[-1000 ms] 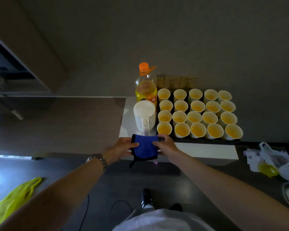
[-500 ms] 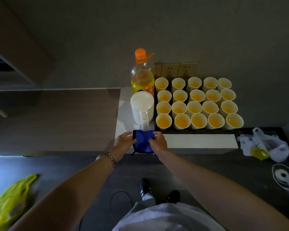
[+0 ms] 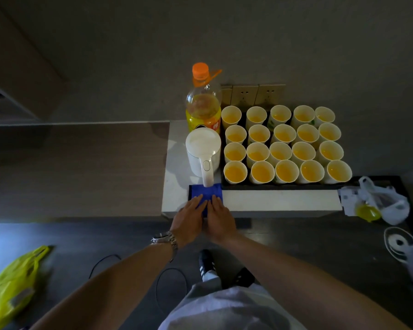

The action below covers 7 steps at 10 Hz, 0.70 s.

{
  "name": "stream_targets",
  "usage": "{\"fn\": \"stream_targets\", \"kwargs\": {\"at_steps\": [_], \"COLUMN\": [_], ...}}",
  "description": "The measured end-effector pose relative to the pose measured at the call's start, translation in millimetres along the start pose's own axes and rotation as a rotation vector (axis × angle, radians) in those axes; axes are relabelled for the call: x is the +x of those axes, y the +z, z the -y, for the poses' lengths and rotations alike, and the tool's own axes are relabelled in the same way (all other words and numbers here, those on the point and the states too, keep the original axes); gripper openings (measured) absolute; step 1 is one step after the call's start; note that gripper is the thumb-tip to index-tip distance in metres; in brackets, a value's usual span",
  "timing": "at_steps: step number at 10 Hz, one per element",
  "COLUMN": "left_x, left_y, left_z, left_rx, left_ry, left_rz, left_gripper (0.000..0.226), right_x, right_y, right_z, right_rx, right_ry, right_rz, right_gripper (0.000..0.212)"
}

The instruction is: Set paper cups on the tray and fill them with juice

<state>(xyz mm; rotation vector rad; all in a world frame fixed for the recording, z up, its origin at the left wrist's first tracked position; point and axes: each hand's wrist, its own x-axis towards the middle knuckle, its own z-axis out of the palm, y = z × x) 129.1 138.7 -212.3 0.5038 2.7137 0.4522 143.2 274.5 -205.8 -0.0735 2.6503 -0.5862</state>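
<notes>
Several white paper cups (image 3: 286,171) holding orange juice stand in rows on a dark tray (image 3: 281,186) against the wall. A juice bottle (image 3: 203,108) with an orange cap stands left of the tray, behind a white kettle (image 3: 202,151). A folded blue cloth (image 3: 205,192) lies flat on the white counter (image 3: 279,200) in front of the kettle's handle. My left hand (image 3: 188,219) and my right hand (image 3: 218,219) rest side by side, palms down, pressing on the cloth's near half.
A white plastic bag (image 3: 383,203) with a yellow-green object lies at the counter's right end, and a tape roll (image 3: 398,241) sits below it. A yellow bag (image 3: 12,287) and a black cable (image 3: 167,279) lie on the dark floor. Wall sockets (image 3: 255,94) are behind the cups.
The hands held the blue cloth up by its sides; now it lies flat on the counter and both palms press on it. The camera has tilted slightly.
</notes>
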Motion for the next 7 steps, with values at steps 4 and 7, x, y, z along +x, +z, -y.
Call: {"fn": "stream_targets", "kwargs": {"at_steps": [4, 7], "left_x": [33.0, 21.8], "left_y": [-21.9, -62.9], "left_z": [-5.3, -23.7], "left_rx": [-0.154, -0.288], "left_ry": [-0.032, -0.11], "left_rz": [-0.044, -0.2], "left_gripper": [0.056, 0.018], "right_x": [22.7, 15.9], "right_y": [-21.1, -60.3], "right_z": [-3.1, 4.4], "right_rx": [-0.074, 0.163], "right_ry": [0.005, -0.139], "right_rz": [0.07, -0.078], "right_gripper": [0.085, 0.023]}}
